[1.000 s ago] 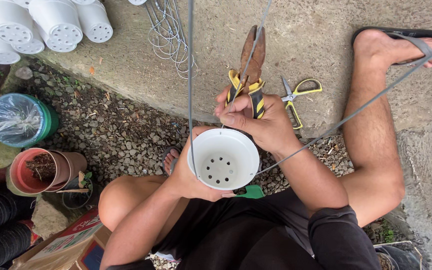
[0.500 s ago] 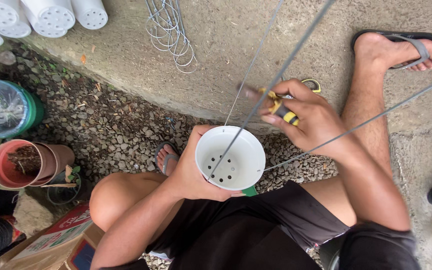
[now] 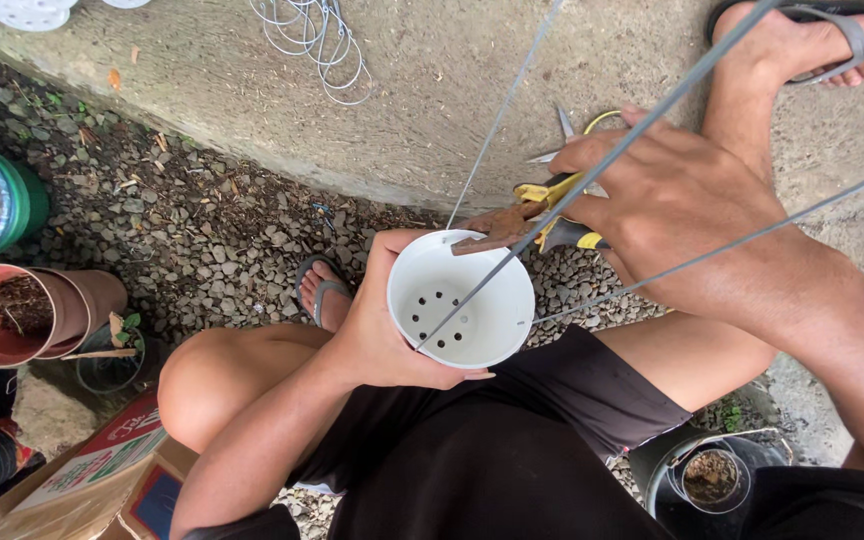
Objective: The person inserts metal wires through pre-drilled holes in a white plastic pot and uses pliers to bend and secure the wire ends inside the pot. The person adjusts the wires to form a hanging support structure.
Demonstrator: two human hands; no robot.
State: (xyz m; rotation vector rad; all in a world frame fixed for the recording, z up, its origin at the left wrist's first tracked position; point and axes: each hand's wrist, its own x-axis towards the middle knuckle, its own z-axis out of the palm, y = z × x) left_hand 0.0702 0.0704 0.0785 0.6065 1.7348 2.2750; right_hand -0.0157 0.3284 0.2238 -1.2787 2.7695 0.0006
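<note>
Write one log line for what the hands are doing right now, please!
left hand: holds white pot | right hand: grips pliers at pot rim | wires: run up from pot

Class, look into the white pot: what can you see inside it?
Inside the white pot: round drain holes in the base and a wire slanting in. The left hand covers its outer left wall.

concrete slab (image 3: 432, 90) bears wire coils (image 3: 317, 40); gravel (image 3: 192, 230) holds pots (image 3: 22, 315), perhaps terracotta.

Garden yard: gravel (image 3: 182, 230), plant pots (image 3: 22, 315)
</note>
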